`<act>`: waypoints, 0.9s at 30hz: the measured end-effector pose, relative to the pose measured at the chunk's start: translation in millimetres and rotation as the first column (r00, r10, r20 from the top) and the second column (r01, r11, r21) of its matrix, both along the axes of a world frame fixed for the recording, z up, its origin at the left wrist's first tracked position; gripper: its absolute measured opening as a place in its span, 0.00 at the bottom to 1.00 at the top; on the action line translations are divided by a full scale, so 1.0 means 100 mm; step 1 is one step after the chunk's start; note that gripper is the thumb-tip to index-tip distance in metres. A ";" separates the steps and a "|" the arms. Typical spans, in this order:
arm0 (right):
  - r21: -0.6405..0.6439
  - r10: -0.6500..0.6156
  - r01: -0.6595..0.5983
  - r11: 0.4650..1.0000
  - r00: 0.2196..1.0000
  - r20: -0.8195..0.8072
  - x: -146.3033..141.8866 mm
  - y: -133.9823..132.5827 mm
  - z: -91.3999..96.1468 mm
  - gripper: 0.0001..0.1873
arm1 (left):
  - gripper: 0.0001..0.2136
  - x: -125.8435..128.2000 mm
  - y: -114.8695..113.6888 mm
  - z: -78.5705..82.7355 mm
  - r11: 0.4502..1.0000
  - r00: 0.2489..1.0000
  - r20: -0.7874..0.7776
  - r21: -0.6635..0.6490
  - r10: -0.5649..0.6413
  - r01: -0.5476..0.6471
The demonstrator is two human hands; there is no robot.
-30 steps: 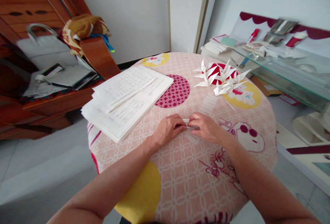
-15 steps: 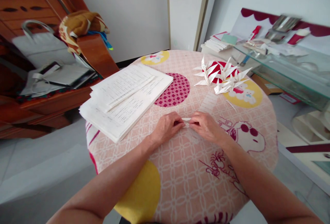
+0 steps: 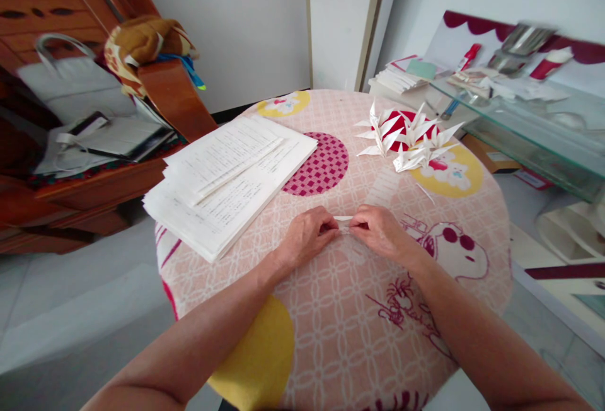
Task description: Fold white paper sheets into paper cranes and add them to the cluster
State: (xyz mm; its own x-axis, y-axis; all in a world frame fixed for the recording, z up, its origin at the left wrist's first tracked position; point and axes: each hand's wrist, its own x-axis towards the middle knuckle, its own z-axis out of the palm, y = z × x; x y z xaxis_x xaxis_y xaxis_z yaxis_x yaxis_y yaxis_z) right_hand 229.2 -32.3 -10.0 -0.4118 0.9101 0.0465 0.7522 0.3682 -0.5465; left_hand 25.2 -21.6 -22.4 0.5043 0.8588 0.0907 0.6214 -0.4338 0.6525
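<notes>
Folded paper point(image 3: 343, 220): head view, frame centre, on the worktop point(image 3: 350, 329); long axis runs left-right between the hands.
Left hand point(image 3: 306, 239): fingers curled, pinching its left end.
Right hand point(image 3: 384, 234): seemingly pinching the right end; equally near.
Paper cranes point(image 3: 409, 140): upper right, well apart.

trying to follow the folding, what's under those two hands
A small white folded paper shows between the left hand and right hand, just over the pink tablecloth. The hands cover most of it, so its shape cannot be told.
</notes>
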 end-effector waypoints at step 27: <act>-0.030 -0.211 0.218 0.976 0.966 0.150 -0.13 -0.04 0.07 0.08 | 0.07 0.08 0.01 0.05 0.986 0.958 -0.238 0.010 0.162 -0.165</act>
